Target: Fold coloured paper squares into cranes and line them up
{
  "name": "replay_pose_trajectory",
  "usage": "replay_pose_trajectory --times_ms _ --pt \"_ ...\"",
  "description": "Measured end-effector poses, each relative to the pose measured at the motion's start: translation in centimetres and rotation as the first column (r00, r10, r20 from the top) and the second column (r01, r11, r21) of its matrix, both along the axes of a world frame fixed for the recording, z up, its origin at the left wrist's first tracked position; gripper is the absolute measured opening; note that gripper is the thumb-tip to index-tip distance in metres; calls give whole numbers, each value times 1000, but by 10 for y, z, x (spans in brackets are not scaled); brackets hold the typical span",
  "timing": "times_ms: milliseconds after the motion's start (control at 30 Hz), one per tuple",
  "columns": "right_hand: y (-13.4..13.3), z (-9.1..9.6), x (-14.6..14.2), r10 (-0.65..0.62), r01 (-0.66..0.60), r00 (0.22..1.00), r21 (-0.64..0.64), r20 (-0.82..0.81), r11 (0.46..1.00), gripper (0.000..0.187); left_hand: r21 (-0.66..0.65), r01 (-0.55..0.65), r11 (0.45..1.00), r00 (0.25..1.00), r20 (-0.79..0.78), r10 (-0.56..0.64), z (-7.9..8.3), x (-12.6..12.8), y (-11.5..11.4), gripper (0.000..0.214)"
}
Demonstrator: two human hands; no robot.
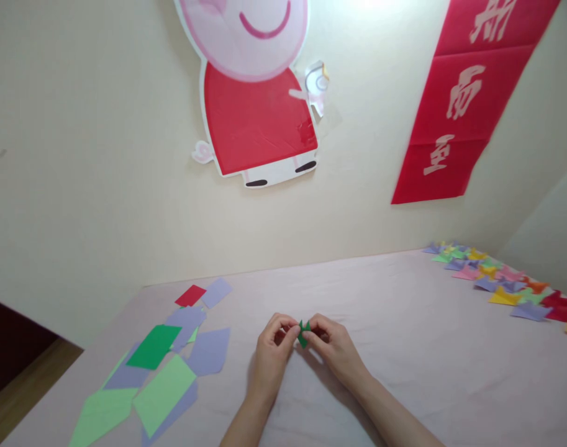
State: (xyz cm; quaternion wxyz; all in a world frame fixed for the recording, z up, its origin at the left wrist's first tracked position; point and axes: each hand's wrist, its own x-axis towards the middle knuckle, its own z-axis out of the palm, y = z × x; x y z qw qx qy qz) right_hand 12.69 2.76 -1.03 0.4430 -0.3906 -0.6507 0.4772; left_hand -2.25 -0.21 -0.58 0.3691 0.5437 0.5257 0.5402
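Note:
A small folded piece of dark green paper (pixel 303 333) is pinched between both my hands above the pale pink table (pixel 404 323). My left hand (pixel 271 354) grips its left side with curled fingers. My right hand (pixel 335 349) pinches its right side, fingers pressed together. Most of the paper is hidden by my fingertips.
Loose paper squares lie at the left: dark green (pixel 153 346), light green (pixel 164 393), lilac (pixel 209 351), red (pixel 190 295). A row of several folded coloured paper shapes (pixel 511 282) runs along the right edge. A cartoon pig cutout (pixel 258 93) and a red banner (pixel 464 99) hang on the wall.

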Motion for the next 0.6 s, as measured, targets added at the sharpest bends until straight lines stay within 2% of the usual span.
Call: replay_pose_trajectory --times_ms 233,600 --pt "1 6 0 5 -6 1000 -52 -28 999 22 -38 14 999 999 40 -13 1 5 -1 14" --pt "3 4 0 18 -35 989 -120 -144 992 26 -87 -18 996 991 134 29 3 11 -3 20"
